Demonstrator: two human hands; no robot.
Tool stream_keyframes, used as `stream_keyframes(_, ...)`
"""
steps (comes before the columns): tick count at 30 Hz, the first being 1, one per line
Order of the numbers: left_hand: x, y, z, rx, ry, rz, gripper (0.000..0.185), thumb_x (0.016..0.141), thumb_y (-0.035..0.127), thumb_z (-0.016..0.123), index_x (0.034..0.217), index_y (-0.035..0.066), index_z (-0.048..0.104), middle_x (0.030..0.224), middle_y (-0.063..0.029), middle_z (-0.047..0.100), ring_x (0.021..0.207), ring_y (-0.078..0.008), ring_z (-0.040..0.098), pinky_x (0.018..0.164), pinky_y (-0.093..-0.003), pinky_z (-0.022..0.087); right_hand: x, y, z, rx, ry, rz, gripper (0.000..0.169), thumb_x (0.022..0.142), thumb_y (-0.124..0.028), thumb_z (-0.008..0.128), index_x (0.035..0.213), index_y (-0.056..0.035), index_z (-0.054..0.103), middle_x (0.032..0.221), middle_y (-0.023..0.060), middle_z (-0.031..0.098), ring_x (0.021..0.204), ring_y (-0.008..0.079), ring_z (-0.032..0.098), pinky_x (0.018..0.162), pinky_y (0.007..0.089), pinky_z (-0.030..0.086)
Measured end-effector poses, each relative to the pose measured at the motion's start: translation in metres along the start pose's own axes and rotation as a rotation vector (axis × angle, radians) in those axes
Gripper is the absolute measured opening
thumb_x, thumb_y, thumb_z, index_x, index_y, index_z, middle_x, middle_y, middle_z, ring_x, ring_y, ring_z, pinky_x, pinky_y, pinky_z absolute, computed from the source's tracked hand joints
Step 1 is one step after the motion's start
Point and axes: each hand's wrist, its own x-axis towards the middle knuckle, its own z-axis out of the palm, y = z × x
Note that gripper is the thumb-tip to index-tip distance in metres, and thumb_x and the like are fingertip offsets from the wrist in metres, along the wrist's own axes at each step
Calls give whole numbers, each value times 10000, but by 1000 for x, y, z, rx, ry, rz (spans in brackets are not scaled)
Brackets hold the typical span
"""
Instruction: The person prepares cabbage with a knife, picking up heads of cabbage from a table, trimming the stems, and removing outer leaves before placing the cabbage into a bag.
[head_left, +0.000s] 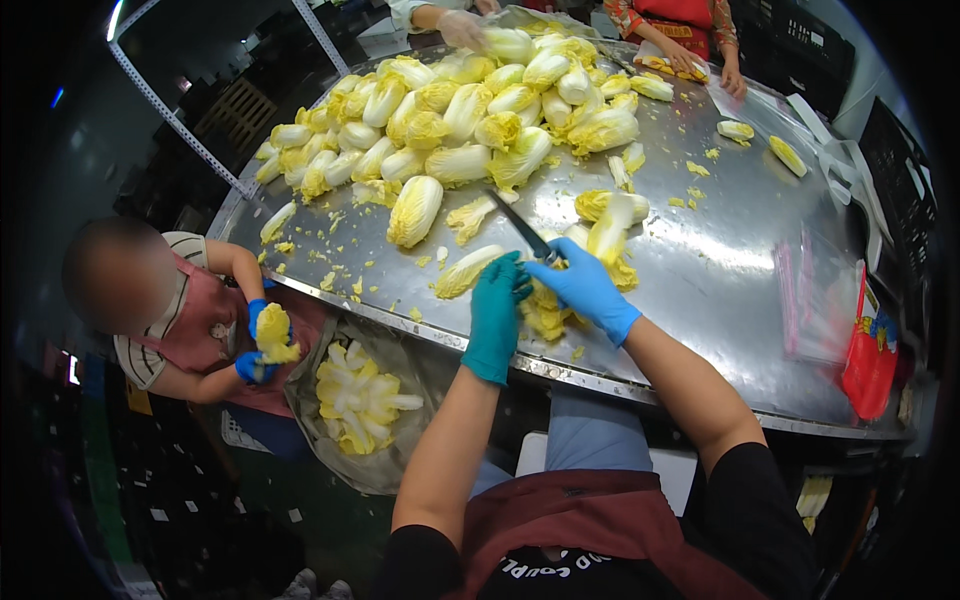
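Note:
My right hand (589, 289), in a light blue glove, is closed on the handle of a knife (519, 223) whose dark blade points away to the upper left. Close beside it is my left hand (498, 307) in a green glove, fingers bent; whether it holds anything is hidden. Loose yellow cabbage leaves (545, 311) lie under and between both hands. A small napa cabbage (469, 271) rests just left of my left hand. Beyond the knife are a whole napa cabbage (415, 211) and a torn leaf piece (474, 216). Another leafy piece (611, 234) lies beyond my right hand.
A large heap of napa cabbages (465, 112) covers the far part of the metal table (720, 300). Plastic bags (806, 300) and a red packet (870, 360) lie at right. A co-worker sits at left by a sack of leaves (360, 397); two others stand across the table.

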Motion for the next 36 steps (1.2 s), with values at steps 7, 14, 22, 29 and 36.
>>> stream_keyframes(7,24,14,19,538,127,295,361,892,213,588,1166,-12,520,1073,-139,585,965,-252,567,807,-348,481,20,17,-50,391,160,160,260,835,-210,608,972,8,579,769,65,591,471,109,504,429,246,456)
stream_keyframes(14,61,-17,22,827,-90,31,745,708,330,775,1244,-46,419,1217,-252,475,1075,-298,550,822,-395,506,31,26,-39,228,-148,264,413,816,-306,634,1058,26,587,710,85,586,481,150,554,396,263,419)
stream_keyframes(22,-9,4,20,598,-117,421,854,686,135,776,1399,40,316,1282,-160,365,1218,-287,407,1011,-374,390,-9,-27,-35,202,-180,70,561,801,-388,690,1149,12,508,812,100,594,524,125,588,408,221,416)
stream_keyframes(29,-40,25,31,93,-185,167,596,852,144,681,1352,13,384,1282,-119,502,1133,-200,522,968,-322,429,-21,-35,-50,127,-257,89,512,825,-362,665,1178,-30,503,739,69,597,492,107,565,419,226,422)
stream_keyframes(36,-45,40,25,-87,-256,-106,471,889,226,636,1279,14,477,1175,-87,576,1059,-170,570,908,-290,463,-20,-26,-58,58,-304,46,469,852,-310,612,1254,-89,515,657,36,571,479,98,540,428,234,423)
